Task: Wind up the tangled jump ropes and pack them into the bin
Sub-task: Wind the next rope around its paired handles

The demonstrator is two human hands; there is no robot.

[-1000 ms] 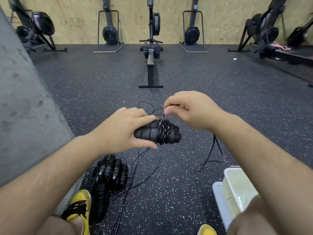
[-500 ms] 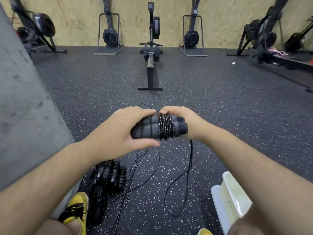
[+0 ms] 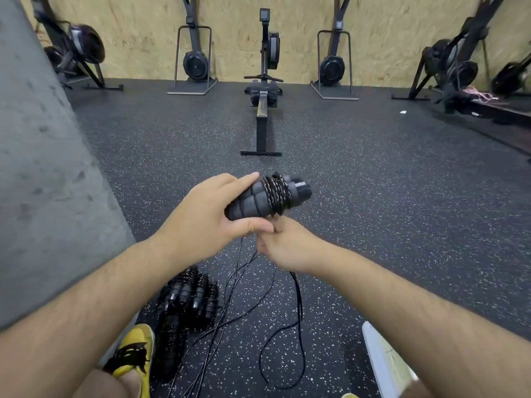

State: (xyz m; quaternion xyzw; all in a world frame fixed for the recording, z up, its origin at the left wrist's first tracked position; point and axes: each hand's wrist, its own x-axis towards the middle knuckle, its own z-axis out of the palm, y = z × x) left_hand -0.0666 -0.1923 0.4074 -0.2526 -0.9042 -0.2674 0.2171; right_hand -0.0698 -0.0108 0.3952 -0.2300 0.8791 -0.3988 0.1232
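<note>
Your left hand (image 3: 201,222) clamps the foam jump-rope handles (image 3: 268,196); your right hand (image 3: 284,248), just beneath those fingers, pinches the thin cord (image 3: 298,308). It's light and springy, likely to uncoil, so grip over the coils.

No readable text, brand, number or sign anywhere. Small pale patch on the end cap of the jump rope handles (image 3: 298,188), at about 12 o'clock from the hands, too blurred to read. Rowing machine monitor (image 3: 264,14) at 12 o'clock dark, blank.
</note>
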